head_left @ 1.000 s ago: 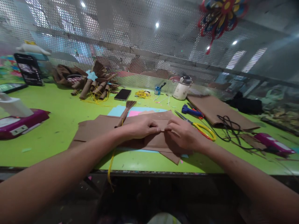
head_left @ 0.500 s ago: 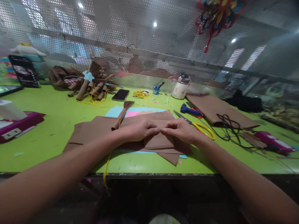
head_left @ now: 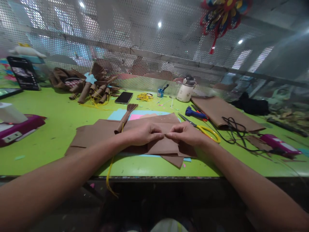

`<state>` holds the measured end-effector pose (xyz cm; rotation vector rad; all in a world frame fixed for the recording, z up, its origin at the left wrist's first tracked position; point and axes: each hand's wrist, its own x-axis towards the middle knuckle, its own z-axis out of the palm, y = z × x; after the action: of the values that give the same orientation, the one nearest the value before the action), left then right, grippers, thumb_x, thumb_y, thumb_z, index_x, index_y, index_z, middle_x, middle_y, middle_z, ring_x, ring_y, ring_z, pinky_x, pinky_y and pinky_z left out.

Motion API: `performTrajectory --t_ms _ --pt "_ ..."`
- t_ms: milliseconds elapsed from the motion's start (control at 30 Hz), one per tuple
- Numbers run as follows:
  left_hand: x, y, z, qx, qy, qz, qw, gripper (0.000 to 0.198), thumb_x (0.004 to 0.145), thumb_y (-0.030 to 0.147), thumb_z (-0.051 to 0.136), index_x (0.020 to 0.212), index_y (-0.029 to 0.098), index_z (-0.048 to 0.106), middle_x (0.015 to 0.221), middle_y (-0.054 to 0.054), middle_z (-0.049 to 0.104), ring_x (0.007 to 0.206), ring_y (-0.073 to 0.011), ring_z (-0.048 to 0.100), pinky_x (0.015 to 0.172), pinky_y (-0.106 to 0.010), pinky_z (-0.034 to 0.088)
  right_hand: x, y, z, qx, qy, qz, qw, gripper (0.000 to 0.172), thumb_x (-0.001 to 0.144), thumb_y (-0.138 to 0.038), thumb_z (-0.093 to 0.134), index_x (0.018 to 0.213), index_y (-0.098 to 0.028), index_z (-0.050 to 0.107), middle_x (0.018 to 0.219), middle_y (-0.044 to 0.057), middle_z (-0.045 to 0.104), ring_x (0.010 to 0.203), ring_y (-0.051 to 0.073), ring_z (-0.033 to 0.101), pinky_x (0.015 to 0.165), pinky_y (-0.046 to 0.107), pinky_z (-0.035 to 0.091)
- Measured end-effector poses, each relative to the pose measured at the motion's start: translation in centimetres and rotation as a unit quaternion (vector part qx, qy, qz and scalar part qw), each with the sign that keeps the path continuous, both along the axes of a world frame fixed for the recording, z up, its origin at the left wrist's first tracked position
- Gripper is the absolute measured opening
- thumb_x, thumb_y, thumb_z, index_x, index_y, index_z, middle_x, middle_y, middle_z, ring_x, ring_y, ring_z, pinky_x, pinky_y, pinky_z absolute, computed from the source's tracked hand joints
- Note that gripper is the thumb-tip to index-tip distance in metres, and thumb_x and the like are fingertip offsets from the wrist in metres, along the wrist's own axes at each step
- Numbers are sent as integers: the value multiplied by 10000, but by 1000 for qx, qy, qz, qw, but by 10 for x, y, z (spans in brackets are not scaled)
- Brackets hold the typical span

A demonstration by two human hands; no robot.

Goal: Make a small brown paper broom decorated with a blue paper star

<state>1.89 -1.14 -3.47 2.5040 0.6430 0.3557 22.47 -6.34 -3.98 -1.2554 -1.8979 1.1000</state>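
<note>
My left hand (head_left: pixel 146 132) and my right hand (head_left: pixel 187 132) meet over a stack of brown paper sheets (head_left: pixel 93 132). Thumb and fingertips of each are pinched together, a small gap apart. Between them is a narrow, dark edge of brown paper, seemingly part of the top sheet (head_left: pixel 163 146); its exact shape is hard to make out. Beside my left wrist lies a rolled brown paper piece (head_left: pixel 124 119) with a fringed end, tied with yellow string (head_left: pixel 109 174) that hangs over the table edge. Yellow-handled scissors (head_left: pixel 209 132) rest just beyond my right hand.
More paper rolls (head_left: pixel 85 91) with yellow string lie at the back left, near a phone (head_left: pixel 124 97). A white bottle (head_left: pixel 185 91), a blue glue gun (head_left: pixel 194 112), folded brown paper (head_left: pixel 224 112), a black cable (head_left: pixel 234 129) and a purple power strip (head_left: pixel 277 143) sit to the right.
The view has shifted very slightly. Both hands keep their pinch at nearly the same place; a dark paper edge shows a little more between the fingertips.
</note>
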Motion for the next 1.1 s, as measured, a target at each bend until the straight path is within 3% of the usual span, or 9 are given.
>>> performTrajectory --t_ms 167,400,567,833,1100 --pt "1 0 0 -1 -23 5 1000 343 845 381 384 686 154 585 579 34 458 543 -90 358 510 -218 259 -2 0 -1 -35 70 -20 997 295 713 -428 627 748 -135 614 541 -22 522 465 77 440 474 226 364" --pt "2 1 -3 -3 -22 -1 1000 368 850 401 368 647 148 541 554 41 381 527 -88 332 505 -219 238 -7 -3 0 27 30 -64 997 284 694 -431 631 674 -149 606 504 -23 522 462 91 456 452 219 350" --pt "1 -1 1 -15 -28 0 1000 346 859 391 358 663 157 522 578 35 410 552 -97 355 524 -220 242 -7 -2 0 62 7 -74 995 260 691 -413 633 667 -155 613 505 -20 528 465 96 463 455 223 351" --pt "-2 2 2 -52 -32 3 998 331 863 406 358 686 170 510 642 29 458 593 -107 382 569 -219 259 6 4 -3 -7 103 -103 989 239 643 -365 693 664 -151 589 504 -32 520 430 75 438 442 222 344" --pt "1 2 -1 -63 -65 8 996 312 857 392 374 772 187 593 701 12 541 647 -126 431 620 -222 293 1 3 -3 -26 112 -76 990 264 699 -409 638 722 -149 605 534 -28 509 458 77 425 435 214 319"
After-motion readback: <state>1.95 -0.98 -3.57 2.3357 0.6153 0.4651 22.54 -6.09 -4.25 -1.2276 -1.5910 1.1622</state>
